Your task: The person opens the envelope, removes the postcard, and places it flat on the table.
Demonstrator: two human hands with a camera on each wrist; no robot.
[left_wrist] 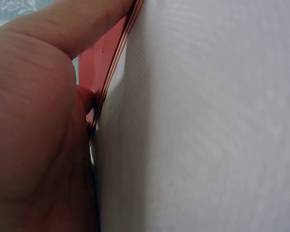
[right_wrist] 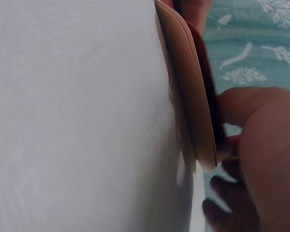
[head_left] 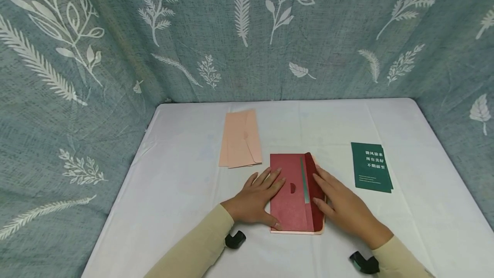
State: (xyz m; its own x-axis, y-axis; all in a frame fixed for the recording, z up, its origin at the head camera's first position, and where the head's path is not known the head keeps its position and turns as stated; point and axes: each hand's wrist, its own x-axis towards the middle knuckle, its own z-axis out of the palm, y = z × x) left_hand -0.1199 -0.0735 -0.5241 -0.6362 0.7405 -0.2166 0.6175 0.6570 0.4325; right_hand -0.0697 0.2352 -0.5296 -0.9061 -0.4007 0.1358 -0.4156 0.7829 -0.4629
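A red envelope [head_left: 285,209] lies on top of pink envelopes [right_wrist: 186,82], whose edges show beneath it. Its dark red flap [head_left: 315,192] is partly raised along the right side, and a green strip [head_left: 304,179] shows in the opening. My left hand [head_left: 256,200] rests on the left part of the red envelope, fingers spread and thumb near the lower edge. On the flap, the fingers and thumb of my right hand [head_left: 345,205] touch the outer face. In the right wrist view the thumb meets the flap's outer side; some other fingers are dim and partly hidden.
Pink envelopes [head_left: 241,140] lie overlapped toward the back of the white table [head_left: 181,162]. To the right is a small pile of green cards [head_left: 370,167] with white writing. A patterned curtain [head_left: 262,72] hangs behind the table and at both sides.
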